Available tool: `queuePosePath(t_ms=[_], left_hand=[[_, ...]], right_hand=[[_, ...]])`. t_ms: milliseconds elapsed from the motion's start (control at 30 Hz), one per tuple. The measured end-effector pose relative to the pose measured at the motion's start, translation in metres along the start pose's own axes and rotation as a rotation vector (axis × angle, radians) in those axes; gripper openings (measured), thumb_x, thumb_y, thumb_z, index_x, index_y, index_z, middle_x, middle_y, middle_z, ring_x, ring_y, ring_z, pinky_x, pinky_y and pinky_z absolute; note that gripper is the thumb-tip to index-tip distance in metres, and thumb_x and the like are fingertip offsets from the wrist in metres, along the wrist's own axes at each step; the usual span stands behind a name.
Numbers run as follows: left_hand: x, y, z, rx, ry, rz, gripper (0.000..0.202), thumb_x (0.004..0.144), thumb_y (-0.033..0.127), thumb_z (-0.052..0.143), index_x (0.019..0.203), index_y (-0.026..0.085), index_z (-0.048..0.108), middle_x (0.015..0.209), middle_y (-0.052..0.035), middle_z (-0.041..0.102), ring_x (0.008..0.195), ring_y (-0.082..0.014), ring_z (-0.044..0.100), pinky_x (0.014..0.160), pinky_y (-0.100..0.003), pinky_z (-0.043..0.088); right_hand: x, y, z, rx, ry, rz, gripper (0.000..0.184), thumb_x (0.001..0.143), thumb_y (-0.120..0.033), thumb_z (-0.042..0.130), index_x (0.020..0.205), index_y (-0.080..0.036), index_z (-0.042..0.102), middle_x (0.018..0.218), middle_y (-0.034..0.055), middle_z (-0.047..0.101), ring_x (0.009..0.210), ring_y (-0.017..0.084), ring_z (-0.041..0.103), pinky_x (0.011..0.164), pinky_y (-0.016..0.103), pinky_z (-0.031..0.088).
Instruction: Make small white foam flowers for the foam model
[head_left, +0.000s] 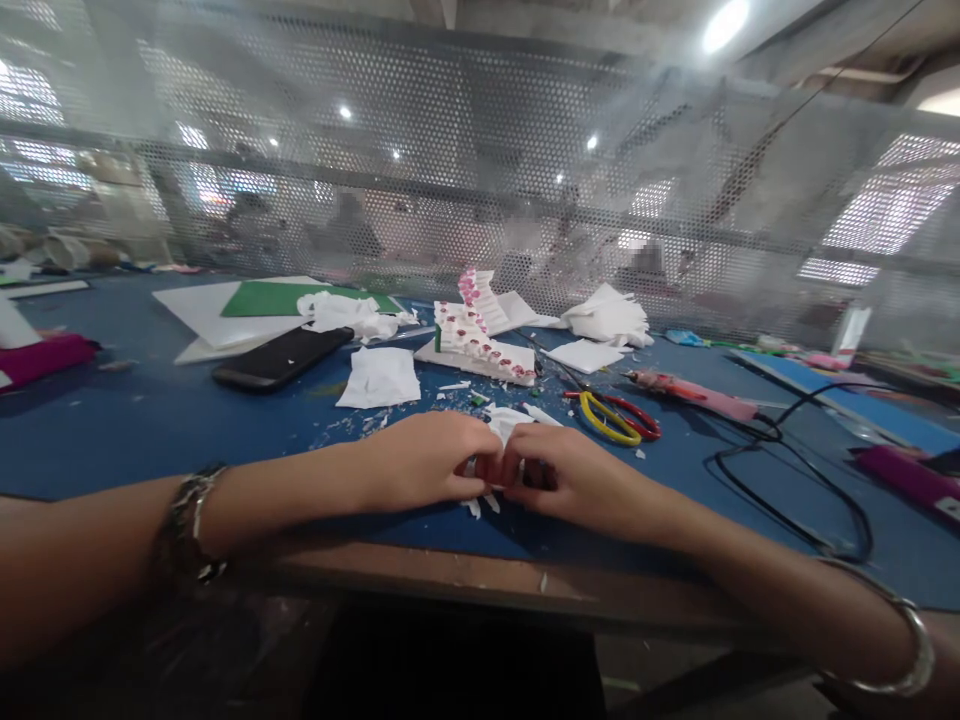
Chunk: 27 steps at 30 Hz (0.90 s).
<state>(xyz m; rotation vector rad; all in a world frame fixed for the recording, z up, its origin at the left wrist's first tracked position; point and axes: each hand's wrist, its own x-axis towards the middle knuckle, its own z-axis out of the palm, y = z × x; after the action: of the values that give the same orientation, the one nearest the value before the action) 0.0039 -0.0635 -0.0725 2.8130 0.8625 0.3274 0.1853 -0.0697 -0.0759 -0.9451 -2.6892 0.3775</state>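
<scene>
My left hand point(431, 455) and my right hand point(566, 470) meet low over the table near its front edge, fingertips pinched together. Between them is crumpled white paper point(506, 422), mostly covered by the fingers. Small torn white scraps point(472, 508) lie just under the fingertips. Straight ahead stands a white paper model point(480, 345) with rows of pink and dark-red spots, on a flat base. A folded white tissue point(381, 378) lies beyond my left hand. Scissors point(609, 420) with one yellow and one red handle rest beyond my right hand.
A pink glue gun point(694, 393) trails a black cable point(780, 510) on the right. A black phone point(281, 360), white sheets point(196, 315) and a green sheet point(262, 299) lie left. White tissues point(609, 318) are piled at the back, before a perforated metal screen point(465, 140).
</scene>
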Motion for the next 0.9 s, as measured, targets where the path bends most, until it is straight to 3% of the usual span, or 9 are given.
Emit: queuePosePath(t_ms=[167, 300, 433, 500, 567, 667, 767, 900], left_hand=[[-0.004, 0.001, 0.005, 0.062, 0.027, -0.005, 0.007, 0.074, 0.021, 0.054, 0.075, 0.016, 0.059, 0.072, -0.0009, 0.059, 0.065, -0.0137, 0.053, 0.057, -0.022, 0.035], [0.000, 0.000, 0.008, -0.027, 0.106, -0.039, 0.010, 0.074, 0.021, 0.054, 0.070, 0.015, 0.062, 0.066, -0.0007, 0.060, 0.063, -0.0134, 0.054, 0.058, -0.022, 0.035], [0.009, -0.009, -0.008, -0.249, 0.294, -0.103, 0.015, 0.074, 0.026, 0.053, 0.070, 0.015, 0.061, 0.065, 0.0004, 0.059, 0.062, -0.0107, 0.052, 0.058, -0.020, 0.037], [0.016, -0.015, -0.022, -0.310, 0.335, -0.118, 0.015, 0.074, 0.027, 0.053, 0.071, 0.014, 0.060, 0.068, -0.0001, 0.058, 0.063, -0.0103, 0.052, 0.060, -0.021, 0.038], [0.022, -0.020, -0.034, -0.398, 0.310, -0.125, 0.015, 0.072, 0.028, 0.054, 0.069, 0.014, 0.057, 0.064, 0.0004, 0.056, 0.060, -0.0098, 0.050, 0.058, -0.021, 0.037], [0.027, -0.023, -0.041, -0.617, 0.298, -0.100, 0.012, 0.072, 0.026, 0.054, 0.076, 0.015, 0.056, 0.070, 0.0004, 0.056, 0.065, -0.0093, 0.050, 0.061, -0.021, 0.038], [0.027, -0.022, -0.037, -0.750, 0.279, -0.092, 0.014, 0.071, 0.028, 0.056, 0.077, 0.016, 0.057, 0.070, 0.0013, 0.055, 0.065, -0.0084, 0.049, 0.061, -0.020, 0.036], [0.025, -0.021, -0.029, -0.910, 0.270, -0.092, 0.011, 0.070, 0.028, 0.057, 0.074, 0.017, 0.060, 0.070, 0.0023, 0.055, 0.064, -0.0072, 0.047, 0.061, -0.019, 0.035]], right_hand=[[0.000, -0.001, 0.003, -0.006, 0.008, -0.031, 0.007, 0.074, -0.013, 0.052, 0.071, -0.014, 0.057, 0.074, 0.0032, 0.057, 0.067, 0.011, 0.051, 0.061, 0.023, 0.040], [0.000, -0.005, 0.003, -0.087, 0.133, -0.056, 0.008, 0.075, -0.012, 0.049, 0.071, -0.014, 0.056, 0.076, 0.0044, 0.057, 0.075, 0.013, 0.051, 0.069, 0.026, 0.040], [0.007, -0.006, -0.013, -0.064, 0.317, 0.018, 0.006, 0.077, -0.016, 0.047, 0.076, -0.015, 0.052, 0.074, 0.0023, 0.058, 0.069, 0.012, 0.051, 0.063, 0.025, 0.040], [0.013, -0.005, -0.024, -0.011, 0.405, 0.023, 0.009, 0.076, -0.022, 0.050, 0.083, -0.016, 0.051, 0.074, 0.0008, 0.057, 0.068, 0.011, 0.052, 0.062, 0.024, 0.040], [0.020, -0.004, -0.033, 0.026, 0.471, -0.022, 0.018, 0.075, -0.021, 0.053, 0.092, -0.016, 0.050, 0.074, -0.0003, 0.056, 0.070, 0.011, 0.052, 0.064, 0.024, 0.040], [0.024, -0.003, -0.037, 0.073, 0.577, -0.102, 0.014, 0.075, -0.017, 0.051, 0.089, -0.017, 0.052, 0.072, -0.0017, 0.055, 0.068, 0.009, 0.051, 0.065, 0.023, 0.039], [0.023, -0.002, -0.033, 0.114, 0.638, -0.110, 0.006, 0.076, -0.020, 0.053, 0.080, -0.017, 0.055, 0.071, -0.0017, 0.055, 0.065, 0.008, 0.049, 0.062, 0.022, 0.039], [0.018, -0.001, -0.026, 0.181, 0.616, -0.106, 0.007, 0.075, -0.022, 0.054, 0.077, -0.017, 0.058, 0.070, -0.0010, 0.057, 0.065, 0.009, 0.050, 0.060, 0.022, 0.040]])
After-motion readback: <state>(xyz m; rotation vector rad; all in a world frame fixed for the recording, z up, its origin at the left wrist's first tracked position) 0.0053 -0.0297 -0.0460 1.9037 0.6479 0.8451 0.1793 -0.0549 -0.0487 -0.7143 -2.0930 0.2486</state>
